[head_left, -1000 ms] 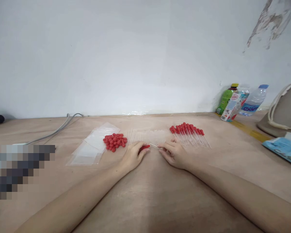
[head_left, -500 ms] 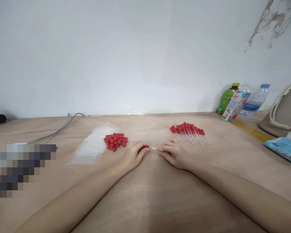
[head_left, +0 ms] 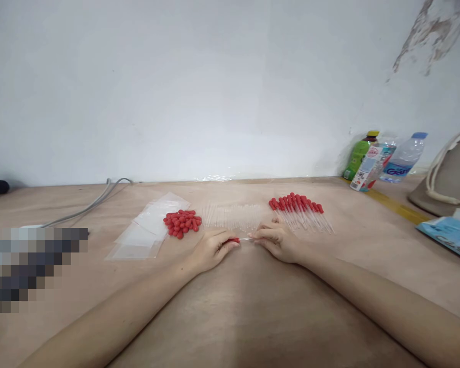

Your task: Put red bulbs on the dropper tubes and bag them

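Between the thumb and fingers of my left hand (head_left: 213,250) is a red rubber dropper bulb (head_left: 235,240), its open end pointing right. My right hand (head_left: 276,242) pinches a thin clear dropper tube (head_left: 246,238), which meets the bulb end to end. How deep the tube sits in the bulb cannot be made out. A heap of loose red bulbs (head_left: 181,223) lies just beyond my left hand. Behind both hands runs a row of clear tubes (head_left: 232,216). Droppers with red bulbs on them (head_left: 297,203) lie side by side beyond my right hand.
Clear plastic bags (head_left: 140,237) lie flat at the left, near a grey cable (head_left: 88,205). At the back right stand a green bottle (head_left: 355,159), a carton (head_left: 368,166) and a water bottle (head_left: 404,156). A blue packet (head_left: 450,237) lies at the right edge.
Both hands stay together on the bulb and tube. My left hand has shifted slightly down and right, and the tube now lies more level between the hands.
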